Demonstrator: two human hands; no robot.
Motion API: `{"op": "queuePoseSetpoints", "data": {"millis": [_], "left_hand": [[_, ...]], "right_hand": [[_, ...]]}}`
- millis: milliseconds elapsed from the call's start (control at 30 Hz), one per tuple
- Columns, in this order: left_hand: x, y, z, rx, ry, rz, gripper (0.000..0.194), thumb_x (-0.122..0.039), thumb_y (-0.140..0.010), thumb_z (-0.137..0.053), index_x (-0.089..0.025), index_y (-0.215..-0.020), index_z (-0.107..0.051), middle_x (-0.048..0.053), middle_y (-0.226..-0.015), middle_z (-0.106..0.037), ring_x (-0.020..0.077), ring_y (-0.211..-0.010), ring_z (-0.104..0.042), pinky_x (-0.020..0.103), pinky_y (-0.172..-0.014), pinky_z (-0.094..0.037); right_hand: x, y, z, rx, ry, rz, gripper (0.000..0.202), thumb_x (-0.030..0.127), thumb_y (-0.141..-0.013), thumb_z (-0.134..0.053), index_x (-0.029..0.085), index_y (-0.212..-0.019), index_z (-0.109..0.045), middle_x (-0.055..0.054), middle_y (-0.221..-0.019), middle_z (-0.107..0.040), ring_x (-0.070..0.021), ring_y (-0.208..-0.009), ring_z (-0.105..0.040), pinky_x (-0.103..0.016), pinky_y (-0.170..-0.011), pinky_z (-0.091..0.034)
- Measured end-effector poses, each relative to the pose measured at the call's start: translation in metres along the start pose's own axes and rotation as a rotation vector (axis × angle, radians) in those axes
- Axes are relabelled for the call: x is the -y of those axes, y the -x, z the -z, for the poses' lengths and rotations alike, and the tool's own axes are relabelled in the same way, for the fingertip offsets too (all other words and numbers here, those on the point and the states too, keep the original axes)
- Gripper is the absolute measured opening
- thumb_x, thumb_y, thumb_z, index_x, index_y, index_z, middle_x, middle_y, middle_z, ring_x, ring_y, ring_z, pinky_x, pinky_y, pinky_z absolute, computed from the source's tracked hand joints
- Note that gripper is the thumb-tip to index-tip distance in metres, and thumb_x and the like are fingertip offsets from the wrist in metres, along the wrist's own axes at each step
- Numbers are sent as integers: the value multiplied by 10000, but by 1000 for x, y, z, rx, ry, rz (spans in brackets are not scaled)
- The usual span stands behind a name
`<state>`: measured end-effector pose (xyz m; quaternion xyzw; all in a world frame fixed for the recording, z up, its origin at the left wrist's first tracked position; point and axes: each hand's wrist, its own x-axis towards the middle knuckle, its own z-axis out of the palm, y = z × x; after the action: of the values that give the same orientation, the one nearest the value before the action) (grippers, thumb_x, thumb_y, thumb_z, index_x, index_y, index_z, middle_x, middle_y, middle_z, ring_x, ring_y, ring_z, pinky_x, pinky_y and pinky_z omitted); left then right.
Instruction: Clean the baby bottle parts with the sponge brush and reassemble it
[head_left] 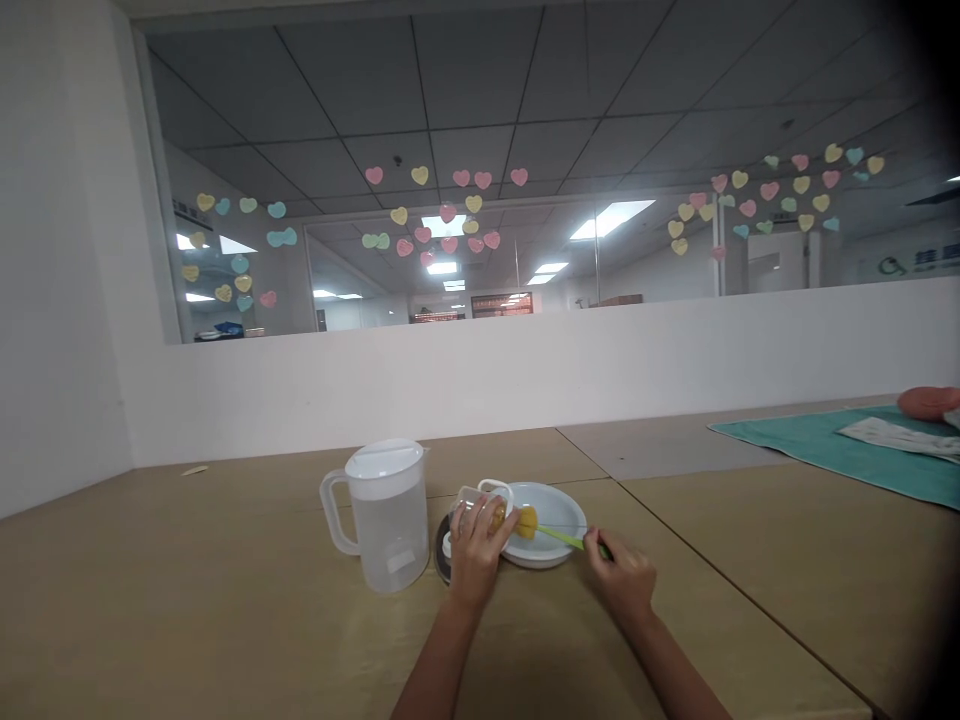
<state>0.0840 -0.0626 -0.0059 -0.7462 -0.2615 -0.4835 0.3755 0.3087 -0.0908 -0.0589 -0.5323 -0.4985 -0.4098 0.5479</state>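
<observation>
My left hand (476, 550) is wrapped around a clear container (466, 495) with a white rim or handle. The container lies tilted on its side, its mouth towards the right, over the edge of a pale round basin (559, 500). In my right hand (622, 575) is the green handle of a sponge brush (561, 537). The brush's yellow head sits at the container's mouth, above the basin; how far it reaches inside is hidden by my left fingers. Behind my left hand, a dark-rimmed round lid (441, 568) with a white knob is partly covered.
A translucent white-lidded pitcher (391, 530) stands upright left of my left hand. A teal cloth (810, 440) lies at the far right, with a white cloth (900, 438) and a coral-coloured object (928, 403) on it. A white wall (487, 385) bounds the table's back.
</observation>
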Motion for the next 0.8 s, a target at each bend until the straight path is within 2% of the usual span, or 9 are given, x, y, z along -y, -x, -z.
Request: {"op": "queuePoseSetpoints", "data": {"millis": [133, 200, 300, 367, 433, 500, 567, 667, 800], "left_hand": [[10, 6, -3, 23, -53, 34, 536, -9, -804, -482, -365, -1197, -563, 5, -1192, -628, 204, -1140, -541, 439, -1080, -278], [14, 7, -2, 20, -76, 88, 564, 20, -778, -471, -359, -1181, -578, 16, -1188, -626, 214, -1140, -540, 453, -1074, -283], [20, 8, -1, 37, -58, 201, 572, 28, -758, -470, -327, -1194, -572, 40, -1200, -608, 239, -1160, -519, 469, -1057, -307], [22, 8, -1, 23, 20, 305, 502, -40, -782, -509, -275, -1224, -546, 68, -1211, -589, 243, -1152, -517, 440, -1021, -368], [21, 8, -2, -26, 118, 422, 448, -173, -809, -564, -204, -1252, -503, 105, -1192, -586, 239, -1108, -541, 394, -952, -440], [16, 9, -2, -67, 193, 504, 491, -300, -807, -596, -156, -1259, -466, 127, -1146, -600, 238, -1048, -570, 370, -885, -482], [8, 11, -1, -79, 256, 498, 540, -375, -793, -604, -141, -1255, -449, 136, -1120, -607, 245, -1019, -582, 376, -861, -493], [-8, 15, 1, -69, 373, 336, 616, -446, -775, -595, -125, -1271, -421, 159, -1139, -602, 259, -1025, -590, 380, -859, -501], [-28, 16, 2, -24, 531, 137, 679, -514, -764, -567, -114, -1285, -399, 164, -1088, -631, 255, -967, -621, 360, -813, -527]], "right_hand": [[-5, 2, -4, 68, 87, -151, 400, 309, -854, -464, 172, -505, -601, -18, -487, -581, -96, -470, -495, -220, -522, -274], [-8, 1, -3, 103, 143, -308, 425, 358, -862, -426, 179, -534, -630, -36, -490, -588, -115, -455, -483, -232, -497, -250], [-14, -5, 1, 173, 206, -607, 460, 434, -880, -361, 186, -680, -693, -64, -510, -604, -133, -397, -434, -242, -454, -213], [-16, -9, 3, 271, 187, -734, 495, 464, -896, -306, 182, -794, -701, -81, -546, -622, -143, -378, -428, -244, -435, -215], [-16, -12, 4, 402, 134, -801, 502, 472, -904, -277, 172, -888, -679, -99, -617, -651, -164, -412, -482, -246, -433, -245], [-13, -13, 3, 559, 86, -831, 451, 446, -905, -295, 165, -953, -644, -114, -733, -680, -190, -510, -565, -252, -459, -294], [-9, -12, 1, 726, 62, -814, 377, 390, -901, -330, 160, -991, -615, -118, -842, -690, -211, -648, -625, -260, -518, -343], [-5, -8, -3, 916, 43, -703, 324, 309, -897, -343, 153, -1053, -580, -116, -941, -684, -228, -825, -643, -275, -631, -385], [-4, -4, -6, 963, -6, -590, 321, 253, -876, -344, 161, -1107, -547, -111, -995, -672, -232, -910, -627, -285, -697, -386]]}}
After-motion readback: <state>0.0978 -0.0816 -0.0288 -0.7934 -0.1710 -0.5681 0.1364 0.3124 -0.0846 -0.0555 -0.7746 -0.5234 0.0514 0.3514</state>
